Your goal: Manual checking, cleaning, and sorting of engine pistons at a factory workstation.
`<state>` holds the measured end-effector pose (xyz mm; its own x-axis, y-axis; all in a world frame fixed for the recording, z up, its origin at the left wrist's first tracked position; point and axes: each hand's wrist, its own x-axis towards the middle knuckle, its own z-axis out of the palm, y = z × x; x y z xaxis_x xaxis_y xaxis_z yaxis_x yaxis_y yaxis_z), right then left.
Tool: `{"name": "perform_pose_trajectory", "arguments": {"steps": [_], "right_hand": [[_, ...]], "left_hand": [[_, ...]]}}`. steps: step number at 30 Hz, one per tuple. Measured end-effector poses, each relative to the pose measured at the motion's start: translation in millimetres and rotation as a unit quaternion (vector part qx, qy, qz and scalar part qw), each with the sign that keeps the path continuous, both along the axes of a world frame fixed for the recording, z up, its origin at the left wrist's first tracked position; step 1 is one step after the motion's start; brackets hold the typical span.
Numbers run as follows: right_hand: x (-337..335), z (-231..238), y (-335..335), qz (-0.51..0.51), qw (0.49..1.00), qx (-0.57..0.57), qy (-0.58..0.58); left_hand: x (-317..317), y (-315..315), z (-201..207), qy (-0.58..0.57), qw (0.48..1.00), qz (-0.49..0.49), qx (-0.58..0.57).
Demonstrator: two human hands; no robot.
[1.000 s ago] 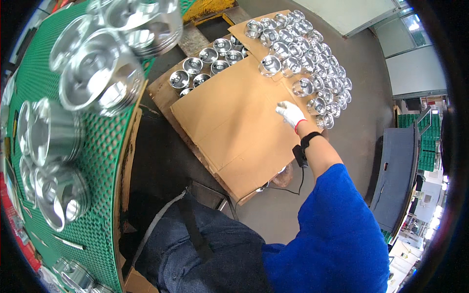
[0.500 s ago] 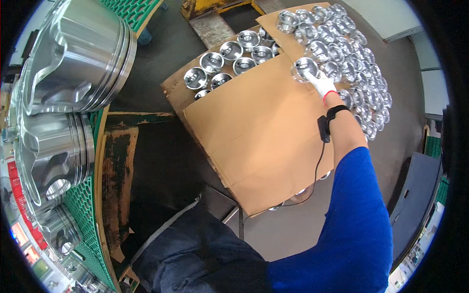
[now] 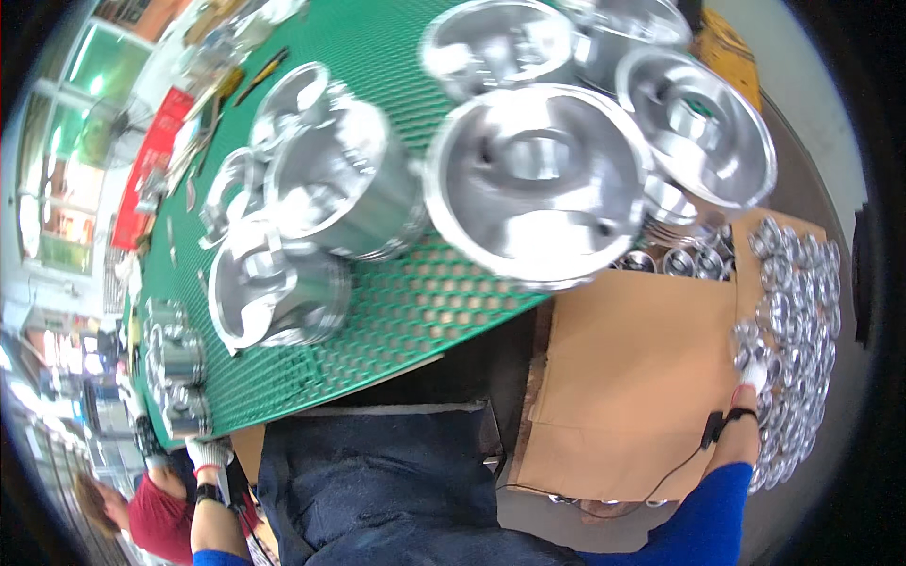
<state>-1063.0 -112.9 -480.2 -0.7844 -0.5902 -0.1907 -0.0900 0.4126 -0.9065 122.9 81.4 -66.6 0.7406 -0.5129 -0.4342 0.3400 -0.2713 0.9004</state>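
My right hand [image 3: 752, 375], in a white glove, reaches out to the pallet at the right. Its fingers are closed at the edge of a silvery piston [image 3: 748, 345], beside many others [image 3: 800, 354] packed close together. The grip itself shows only small. Low at the left, my left hand [image 3: 208, 455], also gloved in white, is by the near edge of the green perforated mat [image 3: 377, 363]; its fingers are too small and blurred to read. On that mat stand several large pistons, among them one with its hollow side toward me [image 3: 538, 184] and a tilted one [image 3: 344, 184].
A brown cardboard sheet [image 3: 632, 377] covers much of the pallet, and further pistons [image 3: 679, 262] show beyond its far edge. A cable runs from the band on my right wrist. At the far left, a person in a red top [image 3: 165, 519] is close to the bench; tools lie farther back.
The view has swung left, bringing the bench top, my left hand and another person into sight. The pallet now appears farther right, with my right hand still among its pistons.
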Motion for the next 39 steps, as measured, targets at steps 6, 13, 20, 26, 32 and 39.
{"name": "perform_pose_trajectory", "arguments": {"steps": [6, 13, 20, 26, 32, 39], "right_hand": [[129.7, 47.9, 18.8, 0.154, 0.936, 0.215, 0.233], [277.7, 84.5, 123.6, 0.256, 0.964, 0.024, -0.072], [450.8, 309.9, 126.5, 0.465, 0.849, 0.128, 0.215], [524.5, 479.8, 87.5, 0.621, 0.678, -0.087, 0.385], [606.5, 607.9, 28.9, 0.715, 0.558, -0.106, 0.407], [748.9, 639.7, -97.5, 0.629, 0.423, -0.311, 0.573]], "left_hand": [[-33.4, -12.0, 18.9, 0.018, 0.982, 0.173, -0.079], [-79.9, -42.9, 12.1, 0.035, 0.980, 0.138, -0.141], [-98.6, -49.8, 16.1, 0.093, 0.956, 0.125, -0.246], [-97.3, -48.3, 13.4, 0.135, 0.950, 0.098, -0.264], [-101.9, -44.7, 16.4, 0.160, 0.947, 0.027, -0.277], [-90.2, -22.8, 10.3, 0.142, 0.959, -0.020, -0.243]]}}
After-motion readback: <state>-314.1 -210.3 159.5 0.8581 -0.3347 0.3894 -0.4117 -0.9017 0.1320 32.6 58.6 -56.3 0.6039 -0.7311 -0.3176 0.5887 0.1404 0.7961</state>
